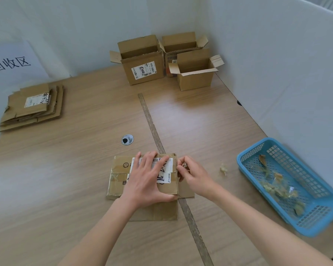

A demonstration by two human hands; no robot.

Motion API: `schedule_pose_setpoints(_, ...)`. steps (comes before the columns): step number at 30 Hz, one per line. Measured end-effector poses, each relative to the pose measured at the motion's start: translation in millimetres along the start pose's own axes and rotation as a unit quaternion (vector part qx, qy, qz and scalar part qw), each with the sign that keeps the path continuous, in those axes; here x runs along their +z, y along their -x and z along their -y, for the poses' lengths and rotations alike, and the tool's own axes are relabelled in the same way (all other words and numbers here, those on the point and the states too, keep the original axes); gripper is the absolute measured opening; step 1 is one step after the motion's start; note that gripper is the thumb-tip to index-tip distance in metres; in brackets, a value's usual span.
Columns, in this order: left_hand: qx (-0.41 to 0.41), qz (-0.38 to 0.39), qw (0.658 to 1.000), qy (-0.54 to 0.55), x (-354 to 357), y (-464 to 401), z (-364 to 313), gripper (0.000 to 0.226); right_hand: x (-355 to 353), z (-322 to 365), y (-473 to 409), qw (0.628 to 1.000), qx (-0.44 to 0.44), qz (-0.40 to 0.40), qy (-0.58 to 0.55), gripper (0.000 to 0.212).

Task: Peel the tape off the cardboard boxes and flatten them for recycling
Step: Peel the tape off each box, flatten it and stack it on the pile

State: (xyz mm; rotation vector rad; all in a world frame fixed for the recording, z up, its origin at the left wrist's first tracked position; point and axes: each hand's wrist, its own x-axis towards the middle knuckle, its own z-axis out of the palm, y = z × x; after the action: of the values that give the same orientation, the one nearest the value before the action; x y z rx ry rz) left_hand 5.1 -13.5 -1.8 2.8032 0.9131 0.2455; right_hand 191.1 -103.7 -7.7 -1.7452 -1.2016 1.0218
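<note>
Pressing flat, the left hand [149, 176] steadies a labelled, taped cardboard box [121, 177]; the right hand [193, 174] pinches tape [184, 165] at its edge. Right of the box, a blue basket [244, 160] holds tape scraps [279, 187].

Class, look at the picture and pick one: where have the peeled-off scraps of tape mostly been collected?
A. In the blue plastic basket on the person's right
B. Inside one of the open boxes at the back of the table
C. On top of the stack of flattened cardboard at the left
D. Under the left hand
A: crumpled tape scraps lie inside the blue basket, with only one stray scrap on the table beside it.
</note>
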Motion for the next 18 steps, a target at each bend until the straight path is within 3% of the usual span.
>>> schedule_pose_setpoints(6,-0.009,0.009,1.0,0.001,0.4,-1.1,-0.6,0.12,-12.3,-7.4,1.7,0.998,-0.046,-0.034,-0.014,0.02)
schedule_pose_setpoints(9,-0.011,0.012,1.0,-0.001,1.3,-0.7,-0.1,0.12,-17.9,-8.8,3.3,0.992,-0.11,-0.039,0.044,0.033)
schedule_pose_setpoints(13,-0.011,0.013,1.0,-0.003,1.9,-0.9,-0.7,0.12,-19.7,-3.2,2.0,0.973,-0.185,-0.084,0.107,0.015)
schedule_pose_setpoints(18,-0.01,0.007,1.0,-0.008,2.4,-1.4,0.1,0.12,-21.2,10.2,-6.9,0.94,-0.237,-0.054,0.24,0.003)
